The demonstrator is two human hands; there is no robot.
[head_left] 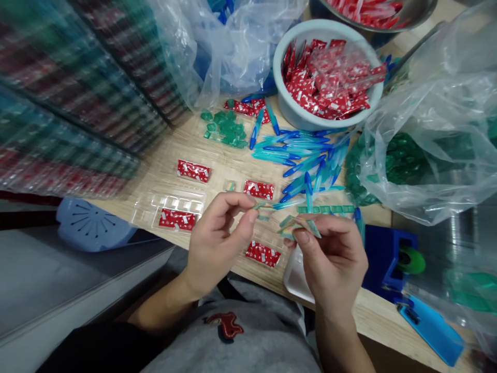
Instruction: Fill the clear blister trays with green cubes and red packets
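Observation:
Between its thumb and index finger, my left hand (pixel 223 238) pinches a small printed card (pixel 263 207). To its right, my right hand (pixel 330 254) grips several similar cards (pixel 298 226) in a loose bunch. Under and around the hands lie clear plastic trays (pixel 180 199), with red patterned packets in them: one at the left (pixel 177 219), one farther back (pixel 193 171), one beyond my left fingers (pixel 259 189) and one near the table edge (pixel 263 254). Another small card (pixel 230 185) rests on a tray behind my left hand.
Blue pens (pixel 306 150) and green pieces (pixel 225 127) lie behind the hands. A bowl (pixel 280 88) holds red packets. Stacked filled trays (pixel 77 93) stand left. Plastic bags (pixel 427 119), a blue tape dispenser (pixel 378 259) and a blue clipboard (pixel 433 329) are at the right.

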